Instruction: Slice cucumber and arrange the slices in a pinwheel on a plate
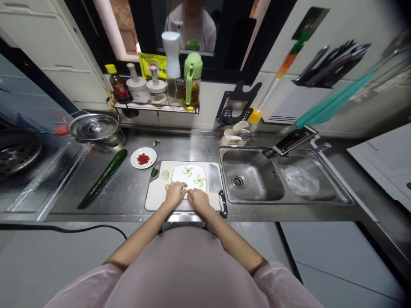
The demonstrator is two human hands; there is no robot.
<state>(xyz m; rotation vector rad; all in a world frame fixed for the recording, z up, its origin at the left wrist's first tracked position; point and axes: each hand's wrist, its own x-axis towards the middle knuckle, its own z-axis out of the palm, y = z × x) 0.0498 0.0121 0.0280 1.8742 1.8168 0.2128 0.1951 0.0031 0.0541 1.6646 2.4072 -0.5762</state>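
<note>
My left hand (175, 193) and my right hand (198, 200) meet over the near edge of a white plate (180, 172). Their fingers are drawn together, and something small and pale between the fingertips is mostly hidden. On the plate lie two pinwheels of cut cucumber slices, one at the top (188, 170) and one at the right (199, 180). The plate rests on a pale cutting board (156, 196). A few cucumber slices (165, 175) and a dark green cucumber end (154, 172) sit on the board's left. Along its right side lies a kitchen knife (214, 179), handle towards me.
Left of the board are a small plate (134, 159) of red bits, a whole cucumber (103, 179) and a lidded steel pot (111, 141). To the right is a double sink (253, 171) with a faucet (282, 143). Condiment bottles (192, 83) line a wall shelf behind.
</note>
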